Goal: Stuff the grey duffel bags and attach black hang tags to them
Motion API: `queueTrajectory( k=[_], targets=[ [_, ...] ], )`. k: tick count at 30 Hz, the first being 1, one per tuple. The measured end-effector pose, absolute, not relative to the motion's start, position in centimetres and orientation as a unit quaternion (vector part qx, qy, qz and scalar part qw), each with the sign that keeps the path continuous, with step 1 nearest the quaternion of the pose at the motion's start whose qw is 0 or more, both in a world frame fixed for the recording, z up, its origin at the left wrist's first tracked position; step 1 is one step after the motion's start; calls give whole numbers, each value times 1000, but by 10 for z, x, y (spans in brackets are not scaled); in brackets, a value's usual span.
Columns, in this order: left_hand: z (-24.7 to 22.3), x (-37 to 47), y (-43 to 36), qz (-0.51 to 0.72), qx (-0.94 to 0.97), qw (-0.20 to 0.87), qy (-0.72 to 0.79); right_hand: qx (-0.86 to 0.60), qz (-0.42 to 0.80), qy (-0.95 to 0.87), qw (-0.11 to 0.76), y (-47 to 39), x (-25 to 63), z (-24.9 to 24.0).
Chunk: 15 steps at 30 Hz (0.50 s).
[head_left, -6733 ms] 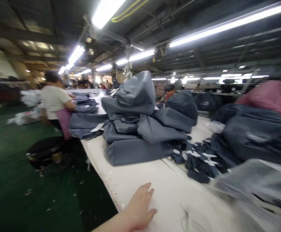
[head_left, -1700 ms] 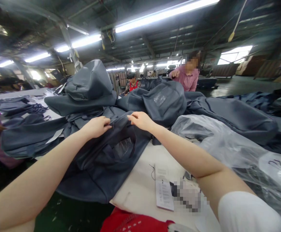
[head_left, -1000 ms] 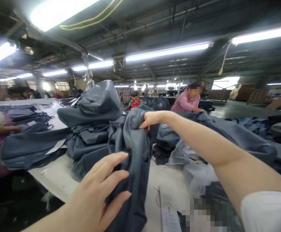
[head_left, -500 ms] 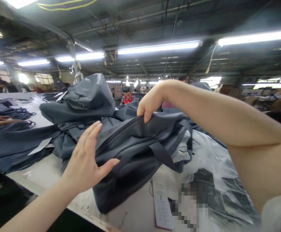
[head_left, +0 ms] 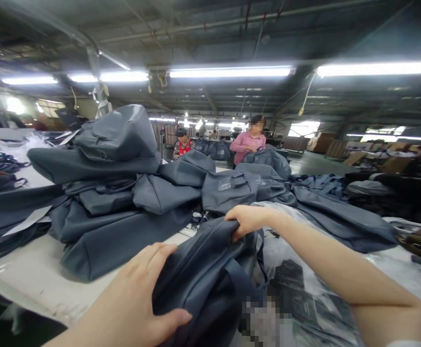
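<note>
A dark blue-grey bag (head_left: 203,270) with a zip and a strap lies tilted across the near part of the table. My right hand (head_left: 248,220) pinches its upper edge beside the zip. Against the bag's left side rests my left hand (head_left: 148,289), fingers spread and thumb apart over the fabric. The lower part of the bag is cut off by the frame's bottom edge.
Similar bags (head_left: 116,135) are piled on the white table (head_left: 33,279) at the left and further back. Clear plastic packing (head_left: 304,299) with dark items lies at the right. Two people stand beyond the table, one in a pink shirt (head_left: 246,144).
My right hand has lowered, bringing the bag down and nearer, away from the pile. My left hand has come closer to the bag's side. The view has shifted, showing the person in pink.
</note>
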State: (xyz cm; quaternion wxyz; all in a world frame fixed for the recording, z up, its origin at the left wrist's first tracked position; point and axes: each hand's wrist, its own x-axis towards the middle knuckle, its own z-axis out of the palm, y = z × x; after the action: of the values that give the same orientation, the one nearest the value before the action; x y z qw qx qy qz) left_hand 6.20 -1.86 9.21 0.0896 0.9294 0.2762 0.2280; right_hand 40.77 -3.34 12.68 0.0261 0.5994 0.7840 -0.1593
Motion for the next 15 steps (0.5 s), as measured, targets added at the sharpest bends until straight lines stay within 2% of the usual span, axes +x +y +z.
queueTrajectory(
  k=[4,7,11,15],
  targets=[
    [117,88,-14,165,936,160,267,619,34,769,-158,-67,395,92],
    [131,123,-1,160,940,183,240,583,153,756,-257,-82,382,67],
    [129,174,17,132,941,238,202,539,193,757,-315,-90,377,49],
    [119,210,26,67,946,276,155,531,200,758,-322,-89,381,47]
  ],
)
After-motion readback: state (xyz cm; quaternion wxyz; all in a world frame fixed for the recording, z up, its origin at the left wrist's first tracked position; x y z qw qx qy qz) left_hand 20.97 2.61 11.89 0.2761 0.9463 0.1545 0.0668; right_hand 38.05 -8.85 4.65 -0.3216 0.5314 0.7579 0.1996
